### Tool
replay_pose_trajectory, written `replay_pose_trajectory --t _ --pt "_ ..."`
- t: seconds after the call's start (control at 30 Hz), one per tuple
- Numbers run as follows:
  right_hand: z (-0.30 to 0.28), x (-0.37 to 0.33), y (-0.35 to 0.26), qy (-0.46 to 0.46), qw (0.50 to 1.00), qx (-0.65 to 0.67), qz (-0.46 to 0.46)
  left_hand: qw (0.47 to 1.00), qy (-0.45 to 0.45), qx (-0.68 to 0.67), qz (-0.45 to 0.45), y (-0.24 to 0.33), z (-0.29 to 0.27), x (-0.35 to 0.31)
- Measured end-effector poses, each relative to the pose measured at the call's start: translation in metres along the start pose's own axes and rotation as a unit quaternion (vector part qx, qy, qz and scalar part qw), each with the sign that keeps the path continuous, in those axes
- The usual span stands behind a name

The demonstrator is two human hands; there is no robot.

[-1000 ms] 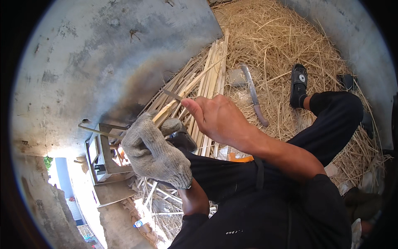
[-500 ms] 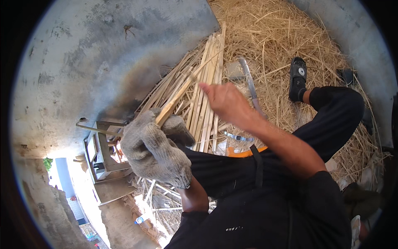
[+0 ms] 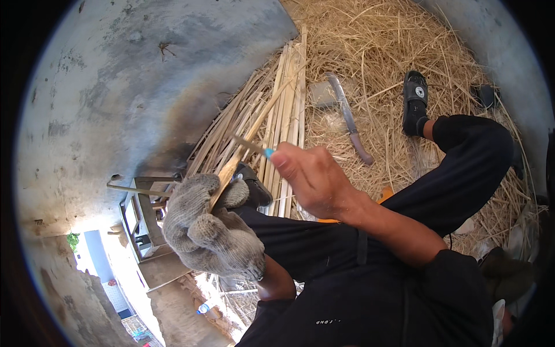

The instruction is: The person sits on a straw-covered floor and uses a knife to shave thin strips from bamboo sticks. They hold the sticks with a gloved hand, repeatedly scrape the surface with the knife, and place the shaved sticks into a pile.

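Note:
My left hand, in a grey knitted glove, is closed around the lower end of a long split bamboo strip. The strip slants up and away to the right, past the pile of strips behind it. In my bare right hand is a small knife, its thin blade crossing the strip just above the glove. A bit of turquoise handle shows at the thumb; my fist hides the rest. I cannot tell whether the blade touches the strip.
Many bamboo strips lie lengthwise ahead, beside straw-like shavings. A machete rests there near a grey block. A concrete wall rises at the left, with a wooden frame below it. My slippered foot is at the right.
My right hand has come down and nearer along the strip, bringing the knife close to the glove. The gloved hand still grips the strip, shifted slightly. The view has moved a little.

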State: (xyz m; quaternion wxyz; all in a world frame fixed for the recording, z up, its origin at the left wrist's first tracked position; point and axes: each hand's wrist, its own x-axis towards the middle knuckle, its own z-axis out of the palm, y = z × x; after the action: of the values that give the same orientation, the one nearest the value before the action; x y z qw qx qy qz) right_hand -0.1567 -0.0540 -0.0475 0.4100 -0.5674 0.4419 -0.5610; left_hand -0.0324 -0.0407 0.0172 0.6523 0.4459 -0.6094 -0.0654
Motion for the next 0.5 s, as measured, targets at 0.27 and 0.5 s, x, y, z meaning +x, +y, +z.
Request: replay_pose_trajectory --t 0.27,0.5 --pt "0.006 0.026 0.067 0.002 0.967 -0.252 0.027 0.998 -0.01 0.056 0.02 -0.003 -0.002 0.007" --pt "-0.017 0.011 0.068 0.064 0.983 -0.109 0.133 0.997 -0.041 0.014 0.066 -0.011 -0.003 -0.002"
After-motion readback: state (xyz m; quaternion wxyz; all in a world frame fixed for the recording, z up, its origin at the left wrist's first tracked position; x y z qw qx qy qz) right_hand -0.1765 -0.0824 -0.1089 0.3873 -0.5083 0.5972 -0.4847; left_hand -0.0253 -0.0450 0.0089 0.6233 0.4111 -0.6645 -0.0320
